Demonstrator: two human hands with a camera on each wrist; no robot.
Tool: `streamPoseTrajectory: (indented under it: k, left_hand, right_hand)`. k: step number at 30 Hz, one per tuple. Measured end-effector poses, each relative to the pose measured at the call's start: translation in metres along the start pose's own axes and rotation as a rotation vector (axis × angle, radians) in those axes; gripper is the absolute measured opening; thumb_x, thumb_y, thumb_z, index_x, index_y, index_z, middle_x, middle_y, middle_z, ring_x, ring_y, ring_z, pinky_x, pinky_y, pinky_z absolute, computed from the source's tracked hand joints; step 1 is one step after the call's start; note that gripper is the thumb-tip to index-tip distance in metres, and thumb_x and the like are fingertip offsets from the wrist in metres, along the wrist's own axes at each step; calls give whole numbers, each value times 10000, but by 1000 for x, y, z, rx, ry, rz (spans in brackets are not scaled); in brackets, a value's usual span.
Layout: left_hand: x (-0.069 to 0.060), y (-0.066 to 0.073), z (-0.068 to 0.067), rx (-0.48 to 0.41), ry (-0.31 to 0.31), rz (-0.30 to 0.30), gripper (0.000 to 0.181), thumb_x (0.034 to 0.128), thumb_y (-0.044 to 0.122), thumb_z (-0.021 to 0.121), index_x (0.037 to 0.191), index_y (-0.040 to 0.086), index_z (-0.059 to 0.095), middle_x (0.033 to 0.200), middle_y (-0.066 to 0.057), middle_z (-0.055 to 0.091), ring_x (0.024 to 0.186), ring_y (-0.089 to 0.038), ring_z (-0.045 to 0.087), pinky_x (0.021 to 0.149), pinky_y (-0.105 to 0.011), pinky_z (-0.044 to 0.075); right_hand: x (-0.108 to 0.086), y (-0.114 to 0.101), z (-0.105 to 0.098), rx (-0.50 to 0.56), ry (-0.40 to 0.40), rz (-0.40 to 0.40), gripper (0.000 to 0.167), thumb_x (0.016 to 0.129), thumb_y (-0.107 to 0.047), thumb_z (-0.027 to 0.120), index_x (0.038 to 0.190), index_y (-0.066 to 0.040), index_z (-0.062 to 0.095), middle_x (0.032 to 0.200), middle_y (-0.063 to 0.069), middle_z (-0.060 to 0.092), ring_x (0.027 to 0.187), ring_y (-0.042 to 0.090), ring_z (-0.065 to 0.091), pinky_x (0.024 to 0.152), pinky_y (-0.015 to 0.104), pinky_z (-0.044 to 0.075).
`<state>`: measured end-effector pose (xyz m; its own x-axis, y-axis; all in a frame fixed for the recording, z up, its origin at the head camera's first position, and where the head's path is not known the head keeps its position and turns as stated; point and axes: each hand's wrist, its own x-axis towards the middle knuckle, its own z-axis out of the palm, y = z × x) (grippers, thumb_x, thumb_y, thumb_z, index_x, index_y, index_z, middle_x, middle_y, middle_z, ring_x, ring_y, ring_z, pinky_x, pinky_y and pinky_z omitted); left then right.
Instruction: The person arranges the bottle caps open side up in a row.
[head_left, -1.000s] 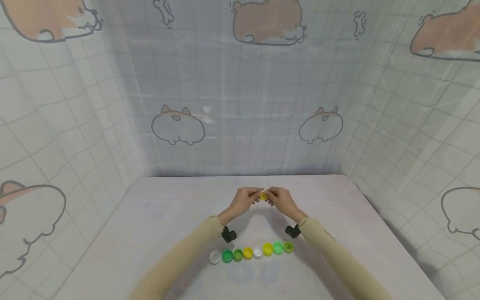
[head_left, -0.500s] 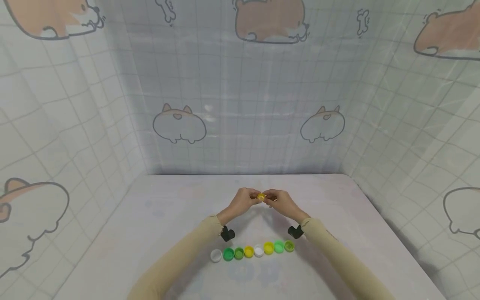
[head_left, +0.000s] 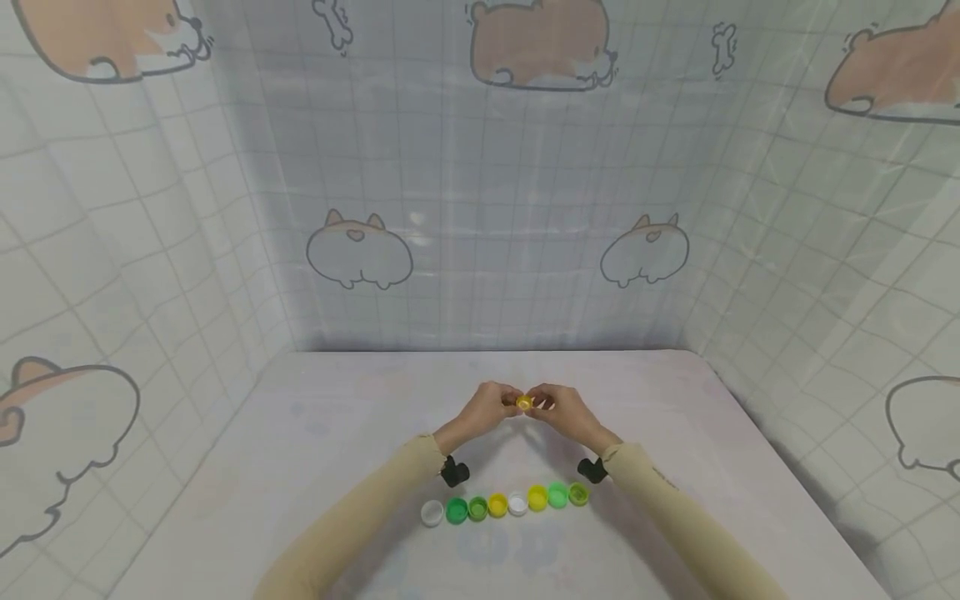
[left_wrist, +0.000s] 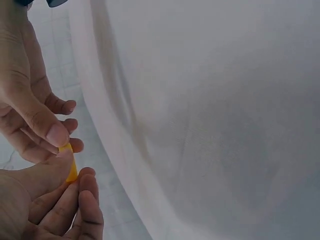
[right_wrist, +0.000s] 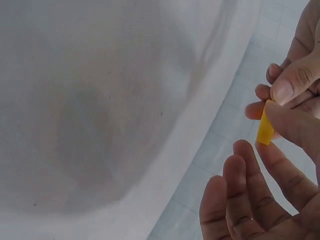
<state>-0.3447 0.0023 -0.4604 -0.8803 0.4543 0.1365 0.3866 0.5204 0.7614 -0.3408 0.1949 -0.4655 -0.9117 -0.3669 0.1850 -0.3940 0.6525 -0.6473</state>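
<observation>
A small yellow bottle cap (head_left: 524,402) is held up over the far half of the table, between the two hands. My left hand (head_left: 483,409) pinches one side of it with thumb and fingers. My right hand (head_left: 567,413) pinches the opposite side. Seen edge-on in the left wrist view, the yellow cap (left_wrist: 72,170) sits under the left thumb, with the right thumb tip close above. In the right wrist view the cap (right_wrist: 265,124) lies between the right thumb and forefinger, other right fingers spread. Fingers partly hide the cap.
Nearer me a row of bottle caps lies open side up: a white cap (head_left: 432,513), a dark green cap (head_left: 457,511), a yellow cap (head_left: 537,497), an olive-green cap (head_left: 578,494) and several others. Printed curtains (head_left: 480,167) enclose the table (head_left: 345,392) behind and at both sides.
Both hands have come slightly nearer with the yellow cap. The cap has turned so its ring shape faces the head camera, and the right fingers have shifted on it. The row stays put.
</observation>
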Motion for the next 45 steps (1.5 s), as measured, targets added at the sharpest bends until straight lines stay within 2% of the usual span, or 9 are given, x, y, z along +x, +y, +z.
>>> streamPoseTrajectory:
  k: [7,11,15,18,21,27,33,40,45]
  left_hand:
    - [-1,5,6,4,-13,34,247,868,66,699,1102,-12,692,1034,-122,726,881,-157,690,731,-213,544]
    - [-2,12,12,88,-2,54,233,846,130,735,1059,39,712,985,-66,727,829,-117,643,692,-196,510]
    - [-4,24,21,220,5,70,236,819,205,769,1021,90,731,942,-15,719,834,-125,617,713,-210,474]
    - [-7,35,31,311,-10,95,243,809,258,780,1002,115,745,923,12,718,856,-129,611,762,-242,458]
    - [-11,46,42,361,-40,121,242,806,288,783,989,133,751,910,42,716,860,-102,590,797,-271,430]
    - [-21,66,67,413,-77,165,233,810,302,780,977,143,754,875,63,700,788,-59,521,734,-233,359]
    - [-29,83,90,500,-104,195,197,810,317,772,923,155,765,868,58,714,744,-83,529,696,-244,340]
    - [-35,87,107,532,-99,186,171,781,293,765,891,162,776,849,48,678,710,-102,489,677,-249,315]
    - [-40,85,110,568,-129,174,200,788,318,762,721,146,683,727,42,599,651,-103,421,635,-251,285]
  right_hand:
    - [-8,2,-8,-9,-13,-3,234,844,-188,748,1064,-123,702,1041,-6,703,855,151,611,746,292,503]
    - [-17,2,-15,-49,-14,-27,225,825,-154,762,1038,-108,708,1035,6,702,877,194,626,775,339,514]
    - [-32,-1,-25,-108,-30,-28,199,817,-155,768,1003,-123,707,999,-22,700,866,171,614,766,318,505]
    - [-47,-4,-35,-153,-61,0,186,804,-156,777,971,-135,699,945,-49,689,857,173,605,754,297,489]
    - [-60,-7,-44,-208,-104,13,176,783,-141,791,930,-131,695,884,-62,673,848,195,604,742,311,485]
    - [-84,-15,-59,-343,-192,53,155,761,-117,792,865,-119,678,838,-43,652,842,196,605,725,346,488]
    - [-100,-26,-69,-424,-316,95,182,714,-76,796,839,-69,665,813,4,645,724,140,554,656,351,480]
    - [-108,-25,-65,-542,-359,22,146,700,-68,791,792,-71,679,701,-54,603,622,98,487,594,291,450]
    - [-112,-19,-58,-508,-384,-10,175,705,-22,758,683,-101,603,608,-95,460,561,64,376,526,232,354]
